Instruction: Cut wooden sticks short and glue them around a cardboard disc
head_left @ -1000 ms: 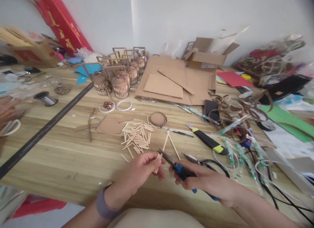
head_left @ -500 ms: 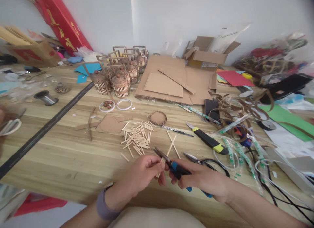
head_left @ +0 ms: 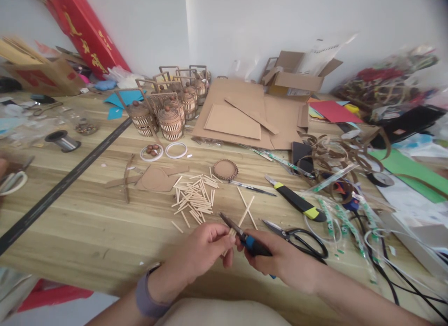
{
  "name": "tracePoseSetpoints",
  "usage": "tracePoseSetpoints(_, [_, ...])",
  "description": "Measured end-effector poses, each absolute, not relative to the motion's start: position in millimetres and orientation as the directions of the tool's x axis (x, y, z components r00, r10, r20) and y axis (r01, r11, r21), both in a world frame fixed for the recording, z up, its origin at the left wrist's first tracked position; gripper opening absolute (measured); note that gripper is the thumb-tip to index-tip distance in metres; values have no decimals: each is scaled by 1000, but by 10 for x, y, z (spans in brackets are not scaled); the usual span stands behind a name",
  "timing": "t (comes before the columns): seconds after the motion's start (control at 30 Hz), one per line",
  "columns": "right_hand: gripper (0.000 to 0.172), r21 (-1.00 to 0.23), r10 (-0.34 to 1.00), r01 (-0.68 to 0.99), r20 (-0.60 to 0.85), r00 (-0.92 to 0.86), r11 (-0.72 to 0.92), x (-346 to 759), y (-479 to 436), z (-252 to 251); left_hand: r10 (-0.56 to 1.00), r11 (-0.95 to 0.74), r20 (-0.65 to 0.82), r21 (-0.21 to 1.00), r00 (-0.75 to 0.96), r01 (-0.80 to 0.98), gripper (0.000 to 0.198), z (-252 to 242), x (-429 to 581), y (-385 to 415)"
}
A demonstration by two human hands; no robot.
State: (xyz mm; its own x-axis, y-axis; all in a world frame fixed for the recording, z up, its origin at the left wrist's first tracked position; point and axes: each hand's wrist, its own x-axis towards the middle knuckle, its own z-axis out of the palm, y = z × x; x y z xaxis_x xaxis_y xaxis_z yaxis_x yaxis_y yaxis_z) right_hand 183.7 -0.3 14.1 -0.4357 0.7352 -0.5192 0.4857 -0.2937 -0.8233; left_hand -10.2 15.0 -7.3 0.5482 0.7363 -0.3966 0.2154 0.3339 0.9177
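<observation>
Grip at the centre of the dial, twelve o'clock toward the wall: the left hand (head_left: 206,245), at eight, pinched a small bunch of thin sticks (head_left: 232,232) between thumb and fingers; the right hand (head_left: 283,258), at four, was wrapped round a pair of blue-and-black pliers (head_left: 257,246), whose narrow jaws lay close against the bunch. From where I stood I could not tell whether they had bitten. A longer stick (head_left: 245,214) ran out behind the jaws toward one o'clock, apparently held with the bunch, and crossed above a second long stick (head_left: 243,199) on the table (head_left: 105,232). The step in hand seemed to be cutting sticks to short lengths; the next move would call for a steady pinch, ends kept even, and a firm squeeze of the handles. Nearby, at ten, lay a loose pile of short sticks (head_left: 194,197). A round cardboard disc (head_left: 226,169) with a braided rim lay at twelve, a pen (head_left: 254,188) at one, a yellow-and-black knife (head_left: 297,202) at two, and black-handled scissors (head_left: 280,229) at three, near the right hand. Farther out, flat cardboard sheets (head_left: 234,123) occupied twelve, and lidded baskets (head_left: 170,124) stood grouped at eleven.
</observation>
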Motion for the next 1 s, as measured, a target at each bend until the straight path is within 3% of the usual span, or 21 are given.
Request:
tracePoseSetpoints(0.17, [23,-806,703,475,-563,-434,-352,1846,-4,117,714,312,-400,916,574,251,30,-88,-125,163])
tracePoseSetpoints(0.3, [25,-812,660,376,-583,-474,-447,1870,-5,119,712,299,-403,915,574,271,35,-86,-138,164])
tracePoseSetpoints(0.6, [34,-768,617,262,-630,-471,-585,1831,10,191,716,392,-437,897,544,205,42,-88,-112,148])
tracePoseSetpoints(1.0, [22,-835,688,365,-547,-477,-411,1810,7,99,697,455,-448,880,560,137,42,-91,-93,145])
